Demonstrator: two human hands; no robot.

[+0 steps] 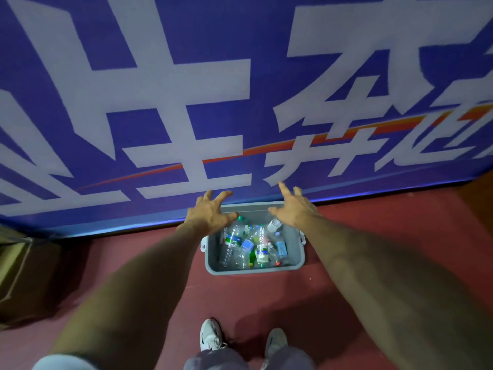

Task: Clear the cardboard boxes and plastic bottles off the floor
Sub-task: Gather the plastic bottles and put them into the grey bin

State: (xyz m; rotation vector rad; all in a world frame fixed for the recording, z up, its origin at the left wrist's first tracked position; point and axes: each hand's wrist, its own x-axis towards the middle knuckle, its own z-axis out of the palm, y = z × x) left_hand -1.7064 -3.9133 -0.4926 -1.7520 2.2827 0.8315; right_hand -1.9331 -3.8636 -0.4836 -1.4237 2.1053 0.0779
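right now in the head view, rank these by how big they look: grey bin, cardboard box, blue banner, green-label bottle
1. blue banner
2. grey bin and cardboard box: similar; box cut off at frame edge, so not ranked
3. green-label bottle

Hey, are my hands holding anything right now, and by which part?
Nothing is held. Left hand and right hand are both open, fingers spread, above the grey bin of plastic bottles.

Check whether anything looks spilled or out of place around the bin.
Nothing spilled: the bottles all lie inside the bin. One cardboard box sits on the floor at left, not yet cleared. Left hand and right hand hover open, empty.
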